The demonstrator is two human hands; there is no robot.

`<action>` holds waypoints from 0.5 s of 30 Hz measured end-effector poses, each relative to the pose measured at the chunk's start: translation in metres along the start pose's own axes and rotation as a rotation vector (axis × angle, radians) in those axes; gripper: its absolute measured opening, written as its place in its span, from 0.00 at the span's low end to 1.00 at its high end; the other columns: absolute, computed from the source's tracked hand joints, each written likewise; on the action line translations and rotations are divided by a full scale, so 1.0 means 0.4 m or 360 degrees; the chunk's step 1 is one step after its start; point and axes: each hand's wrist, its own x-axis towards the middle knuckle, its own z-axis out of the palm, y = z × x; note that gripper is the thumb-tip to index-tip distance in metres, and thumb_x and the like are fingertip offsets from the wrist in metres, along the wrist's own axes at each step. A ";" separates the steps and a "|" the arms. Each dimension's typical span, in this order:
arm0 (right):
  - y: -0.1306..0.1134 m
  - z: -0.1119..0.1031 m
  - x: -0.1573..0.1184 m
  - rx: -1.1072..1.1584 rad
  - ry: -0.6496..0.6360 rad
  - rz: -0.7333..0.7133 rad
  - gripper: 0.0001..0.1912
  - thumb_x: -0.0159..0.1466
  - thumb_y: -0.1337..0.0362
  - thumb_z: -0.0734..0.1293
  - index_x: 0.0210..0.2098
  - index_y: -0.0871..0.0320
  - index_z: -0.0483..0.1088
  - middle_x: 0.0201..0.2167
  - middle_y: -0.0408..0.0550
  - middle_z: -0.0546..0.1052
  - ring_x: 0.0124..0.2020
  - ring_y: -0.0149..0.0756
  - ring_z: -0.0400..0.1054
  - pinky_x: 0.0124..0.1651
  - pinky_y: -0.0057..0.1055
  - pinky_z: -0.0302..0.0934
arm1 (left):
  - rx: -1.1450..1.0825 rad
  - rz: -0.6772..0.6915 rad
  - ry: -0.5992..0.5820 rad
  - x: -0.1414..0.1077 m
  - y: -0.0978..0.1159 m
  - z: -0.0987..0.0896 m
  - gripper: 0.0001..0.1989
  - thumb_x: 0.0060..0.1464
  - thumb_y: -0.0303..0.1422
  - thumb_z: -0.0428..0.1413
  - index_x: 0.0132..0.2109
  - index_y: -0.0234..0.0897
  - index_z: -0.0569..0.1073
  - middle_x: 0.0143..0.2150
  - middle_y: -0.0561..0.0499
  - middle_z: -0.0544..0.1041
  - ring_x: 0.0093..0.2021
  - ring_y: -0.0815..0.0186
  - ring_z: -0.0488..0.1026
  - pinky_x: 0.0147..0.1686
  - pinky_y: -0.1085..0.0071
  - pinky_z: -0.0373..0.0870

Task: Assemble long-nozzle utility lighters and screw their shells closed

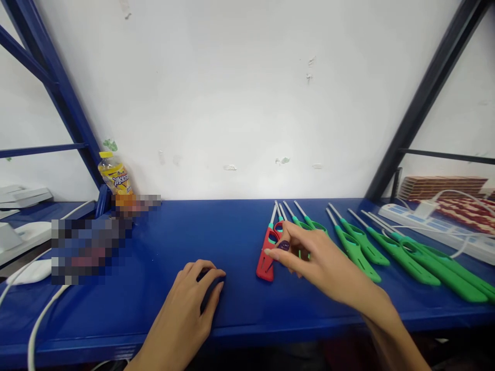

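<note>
My left hand (193, 296) rests low on the blue table (170, 232) with loosely bent fingers, a gap between thumb and index, and nothing visible in it. My right hand (315, 257) is pinched closed around a small dark purple item (284, 245) that is too small to name. Its thumb tip overlaps a red lighter (265, 265) with a long metal nozzle, lying on the table. Another red lighter and some green ones are partly hidden behind this hand. Further right lie several green lighters (358, 255), their nozzles pointing toward the wall.
A yellow-capped bottle (116, 175) stands at the back left beside a blurred patch. White cables (42, 319) and white devices (33, 237) lie on the left. At the right are a white power strip (436, 226) and a brown stack (443, 186). Metal posts slant up both sides.
</note>
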 end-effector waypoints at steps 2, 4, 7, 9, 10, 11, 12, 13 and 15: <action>-0.010 -0.003 -0.007 -0.0036 -0.0029 0.0006 0.19 0.74 0.44 0.64 0.35 0.51 0.66 0.24 0.38 0.75 0.25 0.34 0.68 0.30 0.31 0.55 | 0.0000 -0.0001 -0.0001 0.001 0.000 0.000 0.12 0.73 0.37 0.48 0.54 0.46 0.76 0.54 0.47 0.74 0.53 0.53 0.72 0.55 0.47 0.74; -0.019 -0.005 -0.010 -0.0055 -0.0021 0.0004 0.19 0.75 0.44 0.62 0.36 0.51 0.68 0.26 0.39 0.76 0.27 0.34 0.69 0.31 0.31 0.56 | 0.0004 0.0003 0.0012 0.002 -0.001 0.001 0.12 0.73 0.37 0.49 0.54 0.46 0.76 0.54 0.47 0.74 0.53 0.53 0.72 0.55 0.47 0.74; -0.024 -0.008 -0.013 -0.0055 -0.0027 -0.0031 0.18 0.76 0.46 0.61 0.38 0.50 0.69 0.29 0.39 0.78 0.29 0.35 0.71 0.33 0.31 0.58 | 0.0019 0.0011 0.0033 0.004 -0.002 0.003 0.12 0.73 0.37 0.49 0.54 0.46 0.76 0.53 0.47 0.75 0.52 0.53 0.73 0.54 0.47 0.75; -0.022 -0.011 -0.015 -0.0083 -0.0034 -0.0050 0.16 0.77 0.47 0.60 0.40 0.50 0.69 0.30 0.39 0.78 0.29 0.35 0.71 0.35 0.32 0.58 | 0.0026 0.0020 0.0040 0.005 -0.002 0.003 0.12 0.73 0.37 0.49 0.54 0.46 0.76 0.53 0.47 0.75 0.52 0.53 0.73 0.54 0.48 0.75; -0.020 -0.013 -0.017 -0.0099 -0.0042 -0.0059 0.16 0.77 0.48 0.59 0.41 0.49 0.69 0.31 0.39 0.78 0.30 0.35 0.71 0.36 0.32 0.58 | 0.0028 0.0024 0.0041 0.004 -0.002 0.003 0.12 0.73 0.37 0.49 0.54 0.46 0.76 0.53 0.47 0.75 0.52 0.53 0.73 0.54 0.48 0.75; -0.018 -0.015 -0.019 -0.0113 -0.0049 -0.0071 0.15 0.78 0.49 0.58 0.42 0.49 0.69 0.31 0.39 0.78 0.31 0.35 0.71 0.37 0.32 0.58 | 0.0029 0.0028 0.0045 0.004 -0.002 0.003 0.12 0.72 0.37 0.49 0.54 0.46 0.76 0.53 0.47 0.75 0.52 0.53 0.73 0.54 0.48 0.75; -0.016 -0.017 -0.020 -0.0127 -0.0058 -0.0083 0.14 0.78 0.50 0.57 0.43 0.49 0.68 0.32 0.39 0.78 0.32 0.36 0.71 0.38 0.32 0.58 | 0.0030 0.0030 0.0047 0.003 -0.001 0.003 0.12 0.72 0.37 0.50 0.54 0.46 0.76 0.53 0.47 0.75 0.52 0.53 0.73 0.55 0.48 0.75; -0.014 -0.018 -0.021 -0.0142 -0.0067 -0.0095 0.14 0.79 0.52 0.57 0.42 0.49 0.68 0.33 0.40 0.78 0.33 0.36 0.71 0.39 0.32 0.58 | 0.0031 0.0031 0.0050 0.003 -0.001 0.003 0.12 0.72 0.37 0.50 0.54 0.46 0.77 0.53 0.47 0.75 0.52 0.53 0.74 0.55 0.48 0.75; -0.012 -0.021 -0.020 -0.0177 -0.0086 -0.0127 0.14 0.79 0.55 0.55 0.42 0.49 0.68 0.35 0.40 0.77 0.34 0.36 0.70 0.40 0.33 0.58 | 0.0032 0.0028 0.0049 0.002 0.000 0.003 0.12 0.72 0.37 0.49 0.53 0.46 0.77 0.53 0.47 0.75 0.52 0.53 0.74 0.55 0.49 0.76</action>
